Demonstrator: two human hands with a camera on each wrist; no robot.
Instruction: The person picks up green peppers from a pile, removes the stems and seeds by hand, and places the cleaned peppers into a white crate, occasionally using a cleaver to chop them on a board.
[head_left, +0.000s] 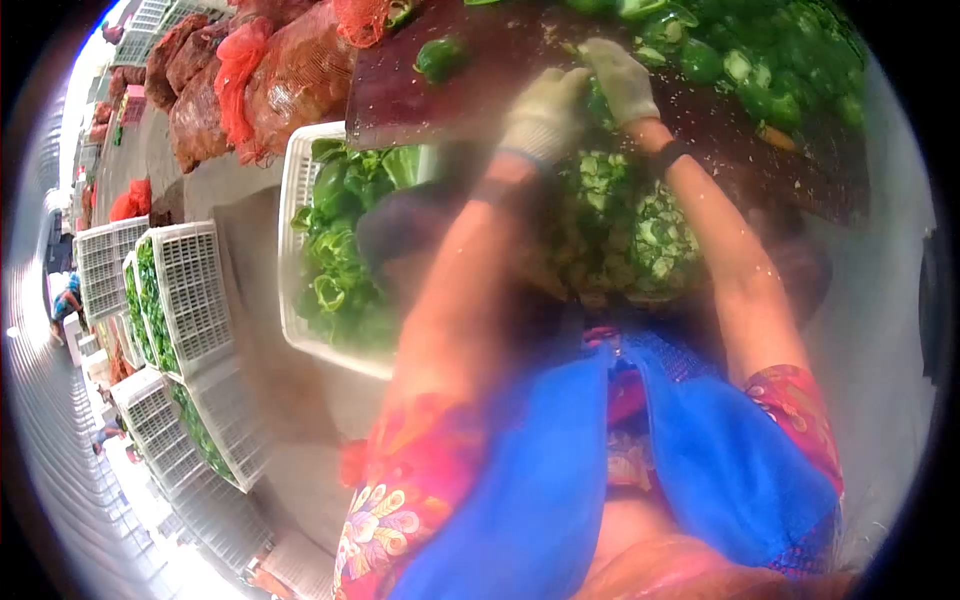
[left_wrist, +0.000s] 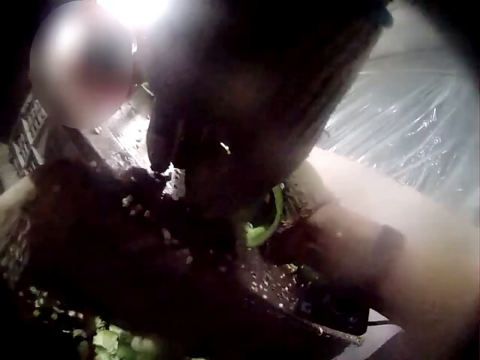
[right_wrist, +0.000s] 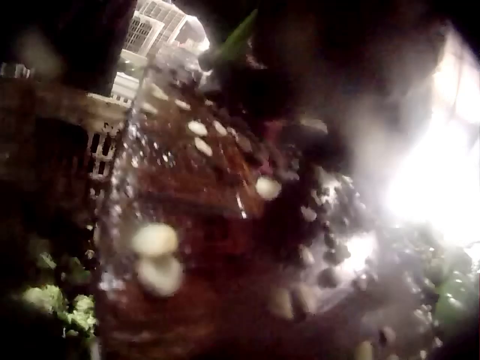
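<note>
Both hands wear pale gloves above a dark red board (head_left: 480, 115). The left hand (head_left: 545, 115) is blurred, its fingertips near the right hand; what it holds is hidden. The right hand (head_left: 622, 82), with a dark band at its wrist, curls round a green pepper (head_left: 601, 106) beside the left hand. In the left wrist view a curved green pepper piece (left_wrist: 264, 229) shows against the right hand, while the left hand is too dark to make out. Pale seeds (right_wrist: 156, 240) appear close up in the right wrist view, where the fingers are unclear.
Green peppers (head_left: 790, 85) are heaped at the board's upper right, and one pepper (head_left: 440, 60) lies left. Below the hands are cut pieces (head_left: 665, 235). A white crate (head_left: 292, 250) of peppers stands left, near mesh sacks (head_left: 300, 80) and stacked crates (head_left: 195, 290).
</note>
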